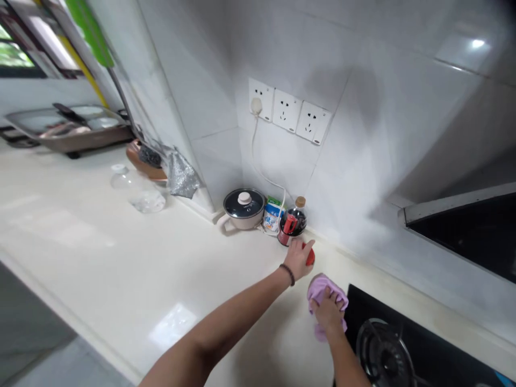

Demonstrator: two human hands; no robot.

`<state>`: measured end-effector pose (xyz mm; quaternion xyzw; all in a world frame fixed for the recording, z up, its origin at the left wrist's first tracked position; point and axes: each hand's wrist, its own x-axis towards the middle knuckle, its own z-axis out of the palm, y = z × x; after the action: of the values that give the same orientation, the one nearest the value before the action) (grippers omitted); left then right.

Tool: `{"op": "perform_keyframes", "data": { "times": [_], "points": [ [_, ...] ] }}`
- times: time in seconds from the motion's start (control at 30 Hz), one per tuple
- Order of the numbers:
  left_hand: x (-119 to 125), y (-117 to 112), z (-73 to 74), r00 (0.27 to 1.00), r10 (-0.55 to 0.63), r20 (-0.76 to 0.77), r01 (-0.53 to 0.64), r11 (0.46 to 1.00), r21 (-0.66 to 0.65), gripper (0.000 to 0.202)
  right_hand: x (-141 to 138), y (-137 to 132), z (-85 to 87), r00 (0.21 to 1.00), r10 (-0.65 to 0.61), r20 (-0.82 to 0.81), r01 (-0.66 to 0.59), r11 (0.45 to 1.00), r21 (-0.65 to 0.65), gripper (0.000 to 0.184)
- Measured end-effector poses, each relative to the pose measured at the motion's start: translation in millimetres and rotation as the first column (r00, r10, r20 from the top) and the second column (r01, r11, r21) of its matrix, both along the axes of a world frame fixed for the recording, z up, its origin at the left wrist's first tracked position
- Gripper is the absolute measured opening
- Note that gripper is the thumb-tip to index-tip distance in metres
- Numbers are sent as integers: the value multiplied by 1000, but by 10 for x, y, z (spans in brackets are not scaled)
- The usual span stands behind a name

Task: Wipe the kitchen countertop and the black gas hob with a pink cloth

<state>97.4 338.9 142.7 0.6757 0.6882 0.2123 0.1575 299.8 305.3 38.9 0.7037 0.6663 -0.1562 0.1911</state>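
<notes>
1. The purple cloth (322, 293) lay bunched on the counter (121, 258), just left of the hob (387, 344). The right hand (327, 314) pressed flat on it, grip unclenched.
2. The left hand (298, 259) had its grip closed round a small red object (310, 257) beside the dark bottle (293, 221).
3. By its sheen, the near counter looked wiped; the yellowish strip along the far wall looked undone.

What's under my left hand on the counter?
A red thing, only its edge showing past the left hand; the rest is covered. The right hand presses a purple cloth.
</notes>
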Motion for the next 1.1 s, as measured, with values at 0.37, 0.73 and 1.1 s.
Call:
{"op": "perform_keyframes", "data": {
  "times": [0.37,0.73,1.1],
  "points": [
    [-747,-1678,-475,993,84,80,-90,993,81,97,-720,1235,-42,985,50,-163,-38,996,79,60],
    [-749,-1718,-453,988,154,27,-154,988,30,91,-1244,1057,-95,932,294,-210,-275,955,114,60],
    [-629,-1267,-439,989,116,97,-128,982,138,87,54,-1589,-936,795,473,-380,-432,881,194,60]
  ]
}}
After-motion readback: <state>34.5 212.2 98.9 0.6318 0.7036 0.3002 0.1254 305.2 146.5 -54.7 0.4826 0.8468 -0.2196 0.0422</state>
